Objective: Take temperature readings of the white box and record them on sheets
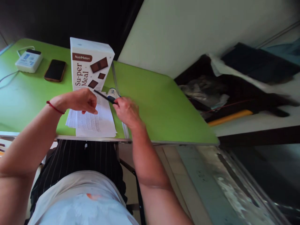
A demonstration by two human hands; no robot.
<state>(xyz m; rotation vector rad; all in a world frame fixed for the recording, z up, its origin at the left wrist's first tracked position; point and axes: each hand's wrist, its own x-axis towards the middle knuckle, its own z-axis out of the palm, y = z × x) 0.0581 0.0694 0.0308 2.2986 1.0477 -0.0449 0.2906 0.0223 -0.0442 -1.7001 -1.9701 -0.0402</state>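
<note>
Over a stack of printed paper sheets (96, 126), both my hands are raised close together. My right hand (127, 111) pinches a slim black pen (103, 95), whose free end slants up and left toward my other hand. My left hand (81, 100), with a red cord on its wrist, is curled closed above the sheets; whether anything is inside its fingers is hidden. Just behind the pen lies a small white and blue item (112, 93), partly covered by my right hand. A white carton (91, 67) printed "Su-per Meal" stands upright behind the papers.
On the green table (154, 100), a dark phone (55, 70) and a white box with a cable (29, 61) lie to the left. A metal seam crosses the tabletop. Beyond its right edge is a dark shelf with cloth and bags (206, 90). A wall rises behind.
</note>
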